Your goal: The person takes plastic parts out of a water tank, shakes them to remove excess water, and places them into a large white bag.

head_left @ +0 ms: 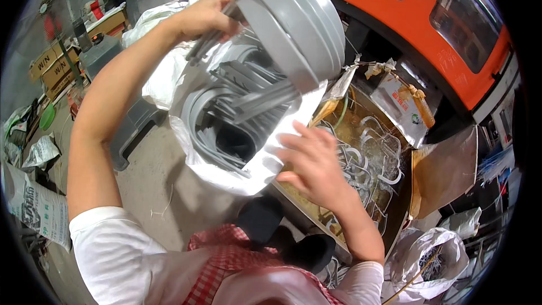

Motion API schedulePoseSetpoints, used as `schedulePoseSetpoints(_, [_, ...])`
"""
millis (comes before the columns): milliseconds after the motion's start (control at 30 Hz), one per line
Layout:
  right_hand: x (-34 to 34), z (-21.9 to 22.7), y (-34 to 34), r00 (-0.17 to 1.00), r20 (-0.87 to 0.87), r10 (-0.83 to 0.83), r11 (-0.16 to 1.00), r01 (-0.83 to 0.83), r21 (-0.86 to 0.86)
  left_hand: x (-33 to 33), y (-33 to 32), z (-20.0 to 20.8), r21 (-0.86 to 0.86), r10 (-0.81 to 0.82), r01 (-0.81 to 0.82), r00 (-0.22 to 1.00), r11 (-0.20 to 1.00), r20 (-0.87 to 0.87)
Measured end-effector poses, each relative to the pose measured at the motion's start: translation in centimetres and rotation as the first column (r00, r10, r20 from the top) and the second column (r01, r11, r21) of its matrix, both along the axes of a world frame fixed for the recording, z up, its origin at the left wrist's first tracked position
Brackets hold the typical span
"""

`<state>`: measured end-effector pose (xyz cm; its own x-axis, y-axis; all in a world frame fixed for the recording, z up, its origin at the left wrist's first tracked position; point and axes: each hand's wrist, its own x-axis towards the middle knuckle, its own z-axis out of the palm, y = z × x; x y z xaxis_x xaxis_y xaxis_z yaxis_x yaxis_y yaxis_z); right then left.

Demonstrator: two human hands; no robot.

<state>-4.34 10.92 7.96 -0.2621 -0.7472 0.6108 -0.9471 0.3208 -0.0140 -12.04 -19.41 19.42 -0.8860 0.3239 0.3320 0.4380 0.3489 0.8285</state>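
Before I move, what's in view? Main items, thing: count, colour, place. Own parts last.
open sack: 1, white, centre
loose curved pieces: many, grey, inside that sack
curved stack: 1, grey, upper centre
tub: 1, brownish, right of centre
tub pieces: many, pale, in the tub
machine: 1, orange, upper right
scrap sack: 1, white, lower right
printed sack: 1, mostly white, left edge
boxes: at least 2, brown, upper left
round item: 1, green, left
apron: 1, red-white check, bottom
left hand: 1, bare, gripping the stack
right hand: 1, bare, blurred, fingers spread, by the open sack
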Motion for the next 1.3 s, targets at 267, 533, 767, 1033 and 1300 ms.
schedulePoseSetpoints(267, [-1.9, -1.7, -0.1, 0.986, 0.034, 0.16, 0.976, -0.164, 0.147, -0.4, -2.0, 0.5, 0.094, 0.121, -0.12, 0.993, 0.988, -0.009])
schedulePoseSetpoints(533, [0.3, -4.8, -1.9, 0.956, -0.28, -0.093, 0.909, -0.033, -0.416, -3.1, 0.2, -2.1, -0.718, -0.029, 0.328, 0.918, 0.614, 0.395])
schedulePoseSetpoints(767, [-2.7, -6.1, -1.7, 0.975, -0.207, -0.074, 0.84, -0.051, -0.54, -1.9, 8.0, -6.4, -0.989, -0.087, -0.137, 0.986, 0.063, -0.142])
schedulePoseSetpoints(1033, [-1.9, -6.4, -3.6, 0.984, -0.175, 0.028, 0.751, -0.137, -0.646, 0.0, 4.6, -11.0, -0.879, -0.392, -0.473, 0.821, -0.063, -0.414])
schedulePoseSetpoints(1300, [-0.9, -12.3, 6.7, 0.975, 0.173, -0.138, 0.722, 0.218, -0.657, 6.0, 10.9, -4.8, -0.896, -0.051, -0.311, 0.938, 0.317, -0.343])
